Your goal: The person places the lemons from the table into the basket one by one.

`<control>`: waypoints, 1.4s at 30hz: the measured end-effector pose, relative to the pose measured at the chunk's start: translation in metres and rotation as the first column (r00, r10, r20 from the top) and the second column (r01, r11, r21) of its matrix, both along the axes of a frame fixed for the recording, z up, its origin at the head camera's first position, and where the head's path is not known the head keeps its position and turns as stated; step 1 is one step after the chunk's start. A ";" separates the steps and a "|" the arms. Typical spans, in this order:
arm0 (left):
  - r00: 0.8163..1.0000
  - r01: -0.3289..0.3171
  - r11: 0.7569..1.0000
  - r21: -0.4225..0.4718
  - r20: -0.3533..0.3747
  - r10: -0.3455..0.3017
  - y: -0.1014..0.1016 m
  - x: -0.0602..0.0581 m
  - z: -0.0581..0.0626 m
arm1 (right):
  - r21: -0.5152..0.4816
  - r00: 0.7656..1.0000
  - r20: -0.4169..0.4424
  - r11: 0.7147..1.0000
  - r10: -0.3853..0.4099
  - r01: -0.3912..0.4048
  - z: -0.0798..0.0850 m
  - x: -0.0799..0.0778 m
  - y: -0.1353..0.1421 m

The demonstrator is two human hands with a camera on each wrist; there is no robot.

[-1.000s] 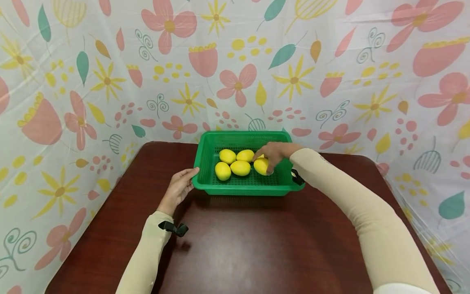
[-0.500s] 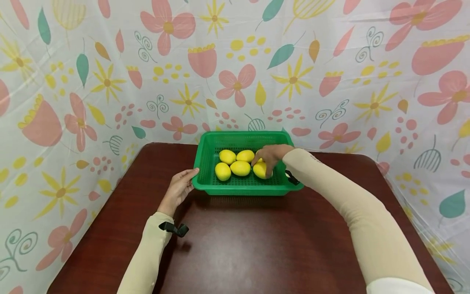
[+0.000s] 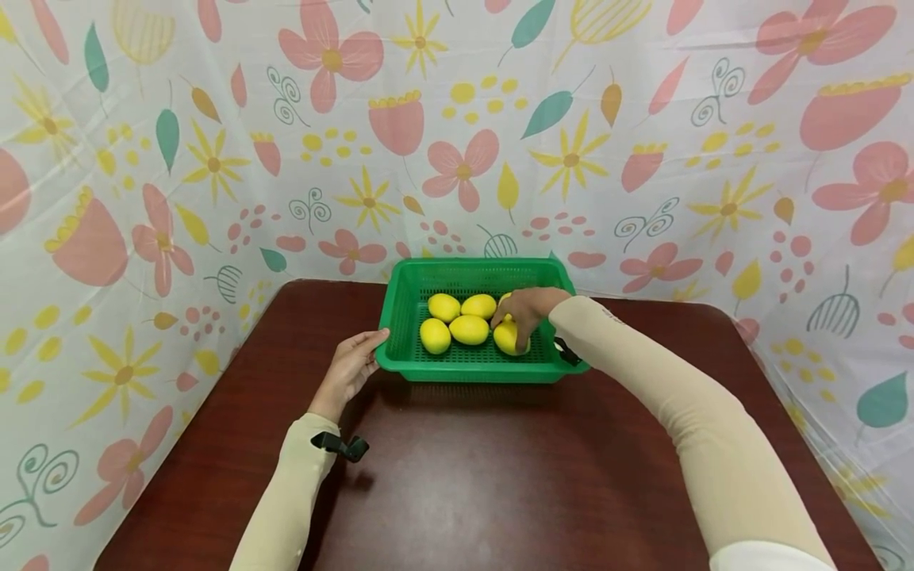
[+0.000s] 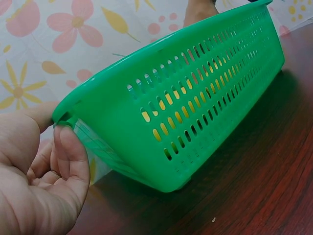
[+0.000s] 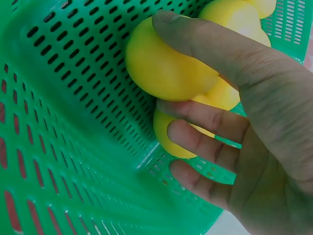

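A green perforated plastic basket (image 3: 481, 371) holds several yellow lemons. My left hand (image 3: 348, 369) pinches the basket's rim at its near left corner. In the left wrist view, the thumb and curled fingers of that hand (image 4: 44, 181) are on either side of the rim. My right hand (image 3: 531, 308) reaches into the basket's right part and grips a lemon (image 5: 161, 63) between thumb and fingers. Another lemon (image 5: 176, 139) lies beneath the fingers, partly hidden. Left of the gripped one are more lemons, among them a near one (image 3: 469, 330) and a leftmost one (image 3: 435, 336).
The basket stands near the back of a dark red-brown wooden table (image 3: 443, 476). A white curtain (image 3: 457, 103) with printed flowers and leaves hangs behind and along both sides. Black straps (image 3: 339, 446) sit on the sleeved wrists.
My right hand has shifted slightly left and toward me inside the basket, and the lemon in its fingers has moved slightly nearer. The left hand keeps its hold on the rim.
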State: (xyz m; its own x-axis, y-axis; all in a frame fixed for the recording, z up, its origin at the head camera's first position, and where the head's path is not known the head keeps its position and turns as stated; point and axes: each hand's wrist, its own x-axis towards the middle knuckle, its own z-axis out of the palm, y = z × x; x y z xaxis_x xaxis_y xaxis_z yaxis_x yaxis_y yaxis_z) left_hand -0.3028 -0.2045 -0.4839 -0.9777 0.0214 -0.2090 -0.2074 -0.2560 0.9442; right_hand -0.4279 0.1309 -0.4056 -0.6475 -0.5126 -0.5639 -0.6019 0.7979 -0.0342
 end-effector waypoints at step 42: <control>0.969 -0.122 0.886 -0.446 -0.245 0.010 -0.007 -0.009 -0.001 | -0.776 0.697 -0.370 0.617 -0.615 0.132 0.005 0.125 0.121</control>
State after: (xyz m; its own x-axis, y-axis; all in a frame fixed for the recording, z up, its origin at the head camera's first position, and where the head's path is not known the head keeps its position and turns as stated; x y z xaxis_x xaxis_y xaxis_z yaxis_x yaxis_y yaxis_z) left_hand -0.3120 -0.2118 -0.4849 -0.9949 -0.0872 0.0501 0.0310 0.2079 0.9777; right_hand -0.3034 0.2516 -0.4002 -0.9163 -0.1954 0.3496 -0.3382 0.8451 -0.4140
